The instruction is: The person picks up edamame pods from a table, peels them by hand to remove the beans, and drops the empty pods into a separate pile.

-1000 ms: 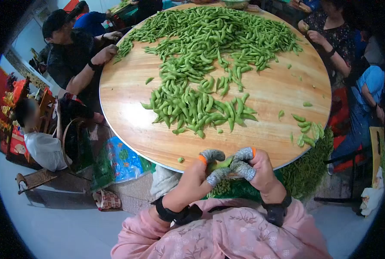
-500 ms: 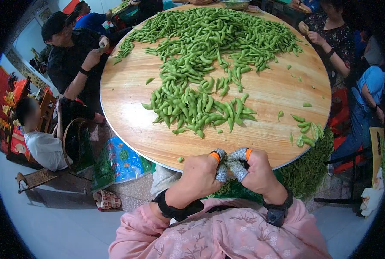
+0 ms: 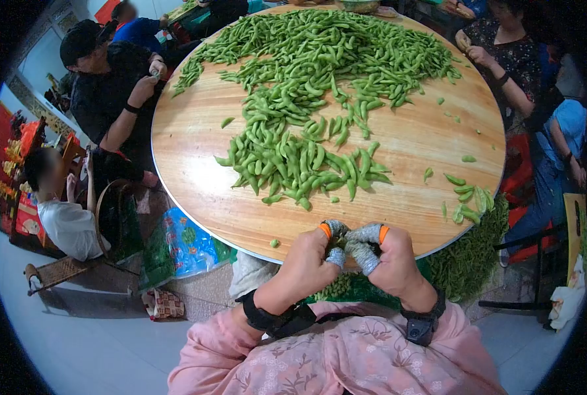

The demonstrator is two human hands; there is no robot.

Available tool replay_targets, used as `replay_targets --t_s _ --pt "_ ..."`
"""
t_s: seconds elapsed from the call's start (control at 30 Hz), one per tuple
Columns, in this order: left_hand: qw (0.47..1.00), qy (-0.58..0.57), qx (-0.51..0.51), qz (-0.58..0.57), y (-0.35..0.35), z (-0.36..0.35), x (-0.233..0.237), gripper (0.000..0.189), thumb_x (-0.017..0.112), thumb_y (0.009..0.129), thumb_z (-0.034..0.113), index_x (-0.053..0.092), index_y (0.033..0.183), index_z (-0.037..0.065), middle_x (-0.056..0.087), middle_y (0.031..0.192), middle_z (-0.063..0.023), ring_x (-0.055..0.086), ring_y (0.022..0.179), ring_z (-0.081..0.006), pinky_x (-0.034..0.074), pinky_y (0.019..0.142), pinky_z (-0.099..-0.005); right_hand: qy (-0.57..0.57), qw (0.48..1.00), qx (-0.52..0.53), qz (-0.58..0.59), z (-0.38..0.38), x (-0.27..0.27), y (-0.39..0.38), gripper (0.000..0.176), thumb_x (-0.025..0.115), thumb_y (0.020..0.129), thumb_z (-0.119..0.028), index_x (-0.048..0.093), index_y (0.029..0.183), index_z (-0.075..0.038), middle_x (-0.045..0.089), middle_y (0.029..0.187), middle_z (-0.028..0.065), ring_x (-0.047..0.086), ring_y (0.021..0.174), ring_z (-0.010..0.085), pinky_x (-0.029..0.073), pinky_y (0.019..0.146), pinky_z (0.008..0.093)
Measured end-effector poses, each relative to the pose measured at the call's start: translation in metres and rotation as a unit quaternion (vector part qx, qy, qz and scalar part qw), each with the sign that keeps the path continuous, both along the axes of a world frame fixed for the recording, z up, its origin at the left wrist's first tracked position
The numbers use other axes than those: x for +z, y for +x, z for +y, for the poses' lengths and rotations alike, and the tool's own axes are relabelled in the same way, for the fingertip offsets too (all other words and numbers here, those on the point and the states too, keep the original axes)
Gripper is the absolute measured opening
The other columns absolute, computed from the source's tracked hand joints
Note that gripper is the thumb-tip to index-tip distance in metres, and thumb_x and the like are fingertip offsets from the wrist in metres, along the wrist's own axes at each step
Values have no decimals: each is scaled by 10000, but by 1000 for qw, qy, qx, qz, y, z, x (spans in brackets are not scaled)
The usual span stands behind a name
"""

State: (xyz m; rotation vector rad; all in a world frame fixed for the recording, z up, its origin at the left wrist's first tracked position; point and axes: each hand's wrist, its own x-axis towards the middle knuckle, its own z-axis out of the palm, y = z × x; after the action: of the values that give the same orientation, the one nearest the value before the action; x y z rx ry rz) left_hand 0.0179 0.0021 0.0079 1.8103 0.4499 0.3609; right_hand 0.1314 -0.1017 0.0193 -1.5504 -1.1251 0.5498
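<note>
At the near table edge my left hand (image 3: 310,260) and my right hand (image 3: 391,259) meet, fingertips pinched together. Grey finger covers (image 3: 335,258) with orange bands wrap the thumbs and fingers. A bit of green edamame pod (image 3: 341,243) shows between the fingertips, mostly hidden by them. Beyond my hands, a big heap of green edamame pods (image 3: 306,46) spreads toward me over the round wooden table (image 3: 194,164). Below my hands, shelled beans (image 3: 336,288) partly show. A small green piece (image 3: 275,243) lies left of my left hand.
Opened pods (image 3: 468,214) lie at the table's right edge, above a large green pile (image 3: 474,257) beside it. People sit around, one in a black cap (image 3: 86,39) at left, another in a patterned top (image 3: 504,52) at right. A blue plastic bag (image 3: 188,243) lies on the floor.
My left hand has turned slightly and its thumb has shifted, with a bit of green now visible between the fingertips. The capped person's hands have come together.
</note>
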Motion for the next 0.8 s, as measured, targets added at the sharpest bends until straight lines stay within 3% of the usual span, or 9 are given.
replay_targets --t_s 0.07,0.13,0.27,0.33,0.53,0.8 --pt "998 56 -6 29 -3 1 9 240 482 680 11 509 918 -10 551 725 -217 535 686 -378 422 569 -389 12 999 -20 31 0 -1 3 80 544 704 -5 562 775 26 576 677 89 561 622 167 447 569 274" --pt "986 161 32 21 -7 0 16 246 514 705 19 501 946 -25 529 707 -136 535 651 -217 428 616 -297 -4 973 -25 228 -3 2 13 64 543 747 -36 555 771 22 564 668 32 526 602 91 430 541 221" --pt "977 203 -8 70 -9 -5 18 270 546 698 55 504 956 -14 528 698 -157 538 645 -288 430 590 -333 -22 941 -1 338 -7 -2 22 59 539 764 -59 553 771 -2 552 666 7 499 569 63 401 516 185" --pt "955 295 -13 42 -6 -8 12 311 585 663 63 502 955 -6 534 705 -171 536 655 -334 431 570 -361 -24 912 -5 410 -9 0 20 65 534 770 -74 553 772 -12 548 664 5 481 550 56 389 506 181" --pt "944 327 -24 19 -5 -8 7 373 588 558 9 502 921 14 535 726 -165 539 654 -341 438 552 -369 -35 909 63 411 -13 0 17 75 523 785 -77 553 788 -8 553 701 0 511 617 62 416 558 188" --pt "932 361 -28 -7 -5 -9 4 383 602 509 16 497 878 19 504 693 -127 521 622 -303 427 519 -362 -36 913 104 393 -14 7 12 99 498 804 -50 539 862 19 567 795 21 538 727 91 448 655 225"
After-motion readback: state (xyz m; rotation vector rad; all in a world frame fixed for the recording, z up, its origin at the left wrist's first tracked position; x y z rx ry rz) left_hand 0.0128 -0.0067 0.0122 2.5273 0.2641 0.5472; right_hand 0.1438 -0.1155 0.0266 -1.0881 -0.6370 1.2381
